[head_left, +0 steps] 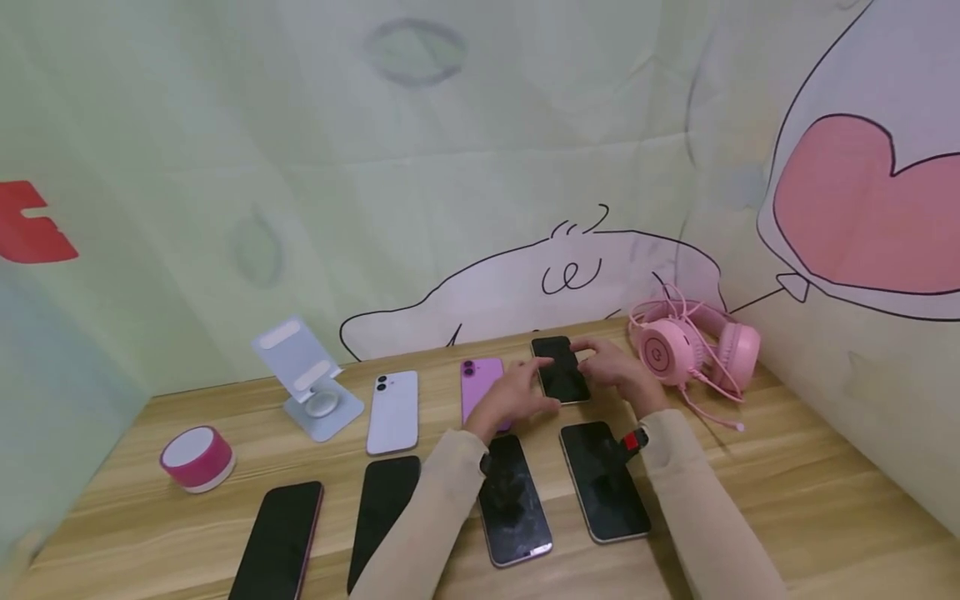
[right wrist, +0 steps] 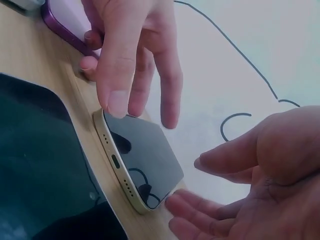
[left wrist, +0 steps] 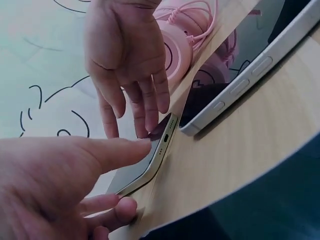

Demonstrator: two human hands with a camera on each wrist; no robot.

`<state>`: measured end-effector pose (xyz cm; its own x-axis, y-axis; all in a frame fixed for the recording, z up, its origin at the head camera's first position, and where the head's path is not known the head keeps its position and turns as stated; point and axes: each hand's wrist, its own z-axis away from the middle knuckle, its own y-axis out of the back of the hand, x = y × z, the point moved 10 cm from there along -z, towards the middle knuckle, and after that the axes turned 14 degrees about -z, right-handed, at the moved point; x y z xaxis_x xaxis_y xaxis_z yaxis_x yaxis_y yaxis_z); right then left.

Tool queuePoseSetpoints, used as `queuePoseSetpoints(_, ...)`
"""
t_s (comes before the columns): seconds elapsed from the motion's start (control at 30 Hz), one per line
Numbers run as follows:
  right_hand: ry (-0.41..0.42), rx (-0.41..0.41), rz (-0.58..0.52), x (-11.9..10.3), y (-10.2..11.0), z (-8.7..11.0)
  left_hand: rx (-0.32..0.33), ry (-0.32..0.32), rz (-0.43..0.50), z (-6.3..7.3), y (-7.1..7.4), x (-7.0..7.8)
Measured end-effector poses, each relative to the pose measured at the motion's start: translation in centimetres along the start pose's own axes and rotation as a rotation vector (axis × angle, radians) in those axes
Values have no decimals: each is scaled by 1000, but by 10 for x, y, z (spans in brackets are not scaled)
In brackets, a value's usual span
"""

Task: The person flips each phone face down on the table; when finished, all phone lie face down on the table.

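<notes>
A dark-screened phone (head_left: 562, 379) lies screen up at the back of the table, between both hands. On its left side is my left hand (head_left: 519, 393), fingers extended toward the screen. My right hand (head_left: 611, 367) is at its right side, fingers slightly bent. In the right wrist view, the left thumb hangs at the lower edge of this phone (right wrist: 150, 160), and the right fingers (right wrist: 200, 210) are by its corner; contact is hard to tell. The left wrist view shows the phone's charging-port edge. Neither hand grips it. A purple phone (head_left: 478, 379) lies partly behind the left hand.
Pink headphones (head_left: 667, 350) sit right of the hands. Nearer lie several dark-screened phones, including one (head_left: 603, 483) below the right wrist and another (head_left: 513, 508) by the left. Leftward are a white phone (head_left: 393, 412), a folding stand (head_left: 300, 367) and a pink-and-white round object (head_left: 202, 462).
</notes>
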<state>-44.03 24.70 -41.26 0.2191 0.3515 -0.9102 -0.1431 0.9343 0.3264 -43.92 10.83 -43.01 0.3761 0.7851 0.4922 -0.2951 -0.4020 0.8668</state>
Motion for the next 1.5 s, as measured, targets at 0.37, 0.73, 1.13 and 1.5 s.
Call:
queuePoseSetpoints(0.37,-72,-20,-145,2,-1,-2,110,68,-82,-4,4,4)
queuePoseSetpoints(0.73,-7,-29,-370,-8,-1,-2,82,39,138,-4,0,4)
queuePoseSetpoints(1.13,10,-112,-343,-15,-24,-1,165,123,355,-3,25,-15)
queuePoseSetpoints(1.5,-41,-143,-270,-6,-25,-1,130,170,369,-4,18,-23)
